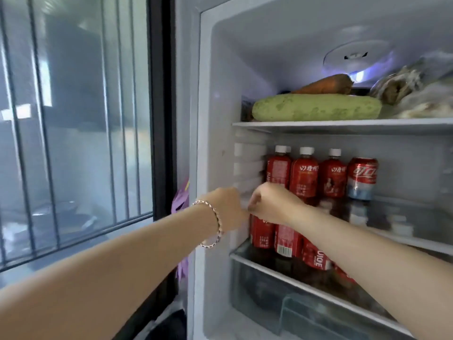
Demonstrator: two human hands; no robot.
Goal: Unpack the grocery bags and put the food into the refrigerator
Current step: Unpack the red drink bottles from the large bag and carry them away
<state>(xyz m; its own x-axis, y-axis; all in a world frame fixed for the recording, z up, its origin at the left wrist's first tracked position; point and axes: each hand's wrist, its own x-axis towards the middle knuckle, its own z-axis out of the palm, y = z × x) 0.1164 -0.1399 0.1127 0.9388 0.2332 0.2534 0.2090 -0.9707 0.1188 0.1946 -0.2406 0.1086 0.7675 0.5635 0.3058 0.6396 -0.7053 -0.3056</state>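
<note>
At the left inner wall of the refrigerator (206,119), we find both hands close together, level with the front edge of the middle shelf (416,239). The left hand (226,207), with a bracelet (213,222) at its wrist, shows only its back; its fingers are hidden, so we cannot tell whether they are spread or closed. The right hand (268,201), just beside it, shows curled fingers with the knuckles toward us. What they close on, if anything, is hidden, so we cannot tell.

Just behind and to the right of the right hand stands a row of red bottles (304,175). A red can (362,177) stands at the far end of the row. Directly beneath the right hand we see more red bottles (286,241), packed upright on the level below. We judge that the drinks are grouped by shape so that they stand stably and fill the width.

Well above both hands, on the top shelf (343,123), a green gourd (316,107) lies lengthwise along the front. A carrot (323,87) rests behind it and bagged food (404,89) to its right. Long items lie flat there, probably because the height is limited.

Both hands work near the moulded shelf rails (247,168) on the wall. We judge that the step in hand is steadying or seating something at that corner. No grocery bag is in view.
</note>
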